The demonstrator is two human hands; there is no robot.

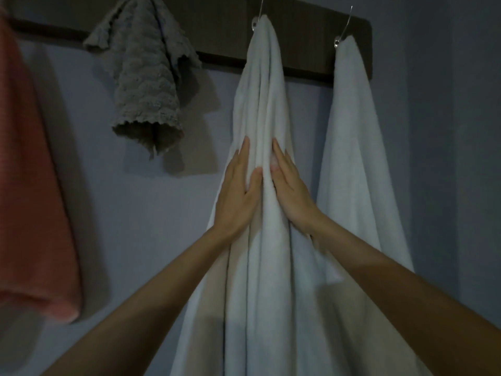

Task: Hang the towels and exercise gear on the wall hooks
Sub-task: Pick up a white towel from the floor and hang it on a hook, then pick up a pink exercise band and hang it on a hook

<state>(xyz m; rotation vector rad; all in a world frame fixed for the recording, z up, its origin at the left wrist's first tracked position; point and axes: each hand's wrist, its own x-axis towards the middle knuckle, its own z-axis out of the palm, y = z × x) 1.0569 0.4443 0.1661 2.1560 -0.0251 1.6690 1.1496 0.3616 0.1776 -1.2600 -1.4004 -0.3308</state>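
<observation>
A white towel (260, 109) is hung by its top from a metal hook (257, 14) on a dark wooden rail (306, 47) fixed to a pale bluish wall (135, 226). It falls in long soft vertical folds that widen toward the bottom edge of the view. The towel is touched at mid-height by both hands. The left hand (238, 194) is laid flat on the left side of the folds, its fingers (242, 154) stretched upward and its thumb pressed against a central ridge of cloth. The right hand (291, 194) is laid on the right side in mirror fashion, fingers (280, 154) extended and thumb set against the same ridge. The ridge is lightly pinched between the two thumbs; neither hand is closed around the fabric. Both bare forearms are reached up from the lower corners.

Just to the right, a second white towel (355, 147) of the same smooth, plush look is hung from another hook (343, 28) at the rail's end, apart from the first at the top and nearly meeting it lower down. To the left, a small grey cloth (146, 85) with a ribbed, wavy texture and scalloped edges is draped from the rail in a cone shape. At the far left edge, a pink towel (29, 185) with a fine woven grain is seen hanging, its top cut off by the frame.
</observation>
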